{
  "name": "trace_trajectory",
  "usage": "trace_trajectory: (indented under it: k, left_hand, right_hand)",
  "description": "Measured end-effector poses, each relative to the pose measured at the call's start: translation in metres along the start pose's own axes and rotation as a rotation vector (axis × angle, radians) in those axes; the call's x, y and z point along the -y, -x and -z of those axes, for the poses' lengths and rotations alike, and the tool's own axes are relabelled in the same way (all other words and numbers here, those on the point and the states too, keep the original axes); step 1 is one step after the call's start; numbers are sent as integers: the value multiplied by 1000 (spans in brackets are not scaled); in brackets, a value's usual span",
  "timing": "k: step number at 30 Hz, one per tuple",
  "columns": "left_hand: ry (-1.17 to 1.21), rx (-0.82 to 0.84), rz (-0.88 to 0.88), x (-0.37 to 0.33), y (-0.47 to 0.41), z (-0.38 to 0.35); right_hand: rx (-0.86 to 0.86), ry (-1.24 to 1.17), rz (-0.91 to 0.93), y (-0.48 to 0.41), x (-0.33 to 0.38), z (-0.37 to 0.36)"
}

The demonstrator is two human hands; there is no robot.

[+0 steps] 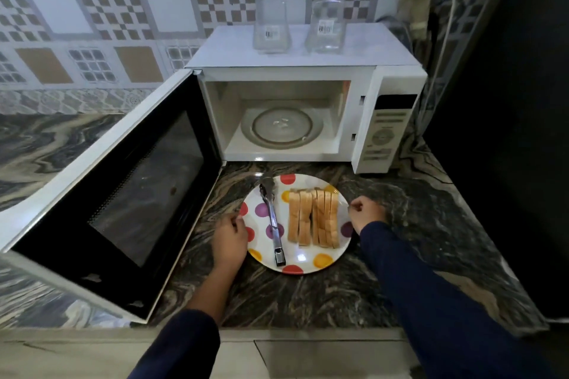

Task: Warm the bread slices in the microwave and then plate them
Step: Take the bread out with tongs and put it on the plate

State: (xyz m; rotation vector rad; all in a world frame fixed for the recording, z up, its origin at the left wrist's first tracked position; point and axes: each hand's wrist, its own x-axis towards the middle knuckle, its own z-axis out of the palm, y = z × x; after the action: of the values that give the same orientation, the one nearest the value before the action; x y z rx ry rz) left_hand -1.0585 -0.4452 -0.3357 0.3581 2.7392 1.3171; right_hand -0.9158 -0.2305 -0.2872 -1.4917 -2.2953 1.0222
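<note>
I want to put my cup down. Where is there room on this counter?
Bare counter lies right of the plate, toward the dark wall, and in front of it, up to the counter's edge. The microwave's turntable is bare too. It is crowded left of the plate: the open door and left hand leave a narrow strip.

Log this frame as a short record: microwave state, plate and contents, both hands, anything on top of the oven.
microwave: door swung open, turntable bare
plate: on counter before the microwave
bread slices: on plate, in a row on edge
tongs: on plate, left of bread
left hand: grips plate's left rim
right hand: grips plate's right rim
on microwave: two glass jars
</note>
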Motion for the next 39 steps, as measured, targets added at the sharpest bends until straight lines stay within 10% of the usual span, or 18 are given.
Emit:
trace_trajectory:
  k: [15, 39]
  left_hand:
    - [-26, 105, 122, -7, 3, -2]
    - [405, 61, -13, -11, 106, 47]
  right_hand:
    - [130, -129, -97, -1, -25, -17]
    - [-179, -476, -34, 129, -53, 2]
